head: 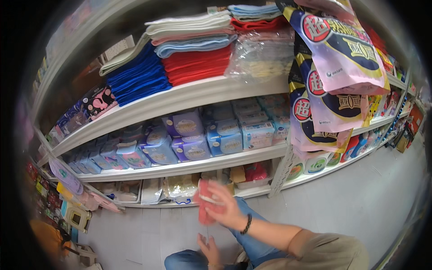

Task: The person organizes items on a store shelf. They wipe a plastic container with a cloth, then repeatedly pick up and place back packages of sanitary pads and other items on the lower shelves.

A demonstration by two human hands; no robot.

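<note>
My right hand (224, 206), with a dark beaded bracelet at its wrist, grips a soft red item (206, 216) in front of the bottom shelf. Motion blurs the item; it looks like folded cloth with a thin white strip across it. Lower down, my left hand (208, 249) hovers over my jeans with its fingers apart and nothing in it. Close beyond the red item, the bottom shelf holds a white plastic bin (254, 182) with pink and tan things inside. Clear-wrapped packs (180, 187) lie to its left.
White shelving (189, 92) curves across the view. Folded red towels (197, 65) and blue towels (138, 76) fill the upper shelf, above packaged pads (192, 148). Large pink bags (351, 67) hang at the right. A plastic stool (76, 216) stands on the grey floor (135, 233).
</note>
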